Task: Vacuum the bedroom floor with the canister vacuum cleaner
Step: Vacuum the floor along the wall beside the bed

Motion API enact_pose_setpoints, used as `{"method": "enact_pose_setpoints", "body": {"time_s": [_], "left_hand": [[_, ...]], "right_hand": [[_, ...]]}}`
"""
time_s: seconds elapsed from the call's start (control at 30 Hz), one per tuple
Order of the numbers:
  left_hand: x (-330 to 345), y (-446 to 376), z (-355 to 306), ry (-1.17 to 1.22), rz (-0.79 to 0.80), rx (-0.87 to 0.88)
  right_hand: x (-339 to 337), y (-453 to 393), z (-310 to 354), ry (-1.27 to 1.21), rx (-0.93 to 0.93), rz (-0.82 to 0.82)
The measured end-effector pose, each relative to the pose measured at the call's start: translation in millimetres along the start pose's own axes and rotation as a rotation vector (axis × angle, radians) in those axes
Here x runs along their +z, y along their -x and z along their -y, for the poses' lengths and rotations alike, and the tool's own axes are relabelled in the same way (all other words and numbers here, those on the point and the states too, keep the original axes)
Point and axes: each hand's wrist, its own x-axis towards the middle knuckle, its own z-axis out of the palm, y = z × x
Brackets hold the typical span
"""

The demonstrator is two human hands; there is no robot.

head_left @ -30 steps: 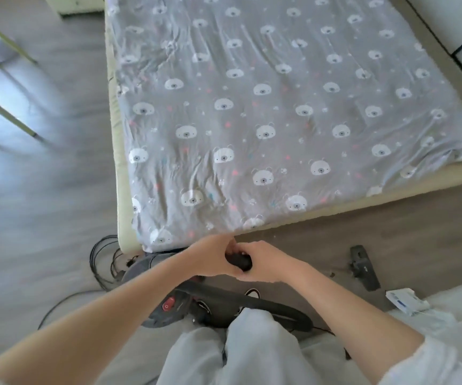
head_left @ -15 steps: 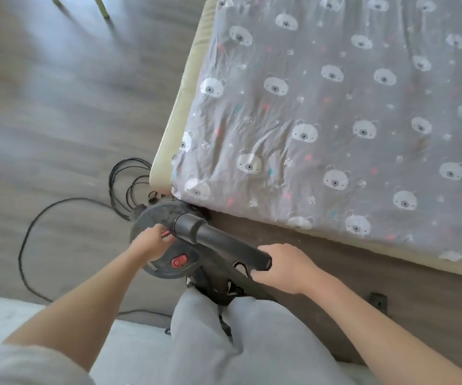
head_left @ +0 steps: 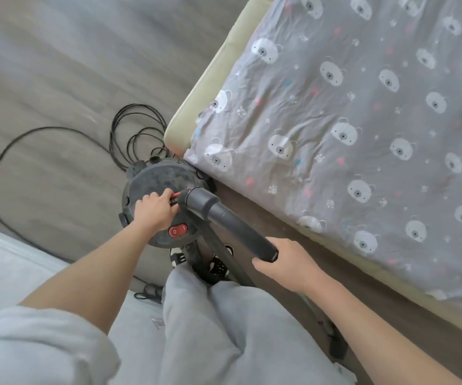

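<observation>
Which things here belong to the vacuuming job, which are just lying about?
Job: canister vacuum, black hose tube, red power switch, power cord, left hand, right hand.
Lying about: bed with bear-print sheet, white rug.

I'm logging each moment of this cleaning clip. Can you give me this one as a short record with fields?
setting: bedroom, wood floor, bed at right
canister vacuum: on floor at bed corner
red switch: on canister top
left hand: grips red-and-black part by the tube's end
right hand: holds black tube at near end
cord: coiled on floor behind canister
</observation>
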Motion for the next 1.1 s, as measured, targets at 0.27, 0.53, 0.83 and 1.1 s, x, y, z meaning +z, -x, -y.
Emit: {"method": "enact_pose_setpoints", "body": {"time_s": [0.27, 0.53, 0.83, 1.1], "left_hand": [[-2, 17, 71, 0.061, -0.022, -0.116], [-29, 4, 127, 0.061, -0.065, -0.173], [-96, -42, 196, 0.064, -0.141, -0.373], [-152, -31, 168, 0.067, -0.190, -0.509]], "right_hand": [[21, 1, 11, -0.005, 0.029, -0.056], [24, -12, 35, 0.014, -0.027, -0.051], [15, -40, 56, 0.043, -0.067, -0.055], [7, -42, 77, 0.028, -0.105, -0.021]]}}
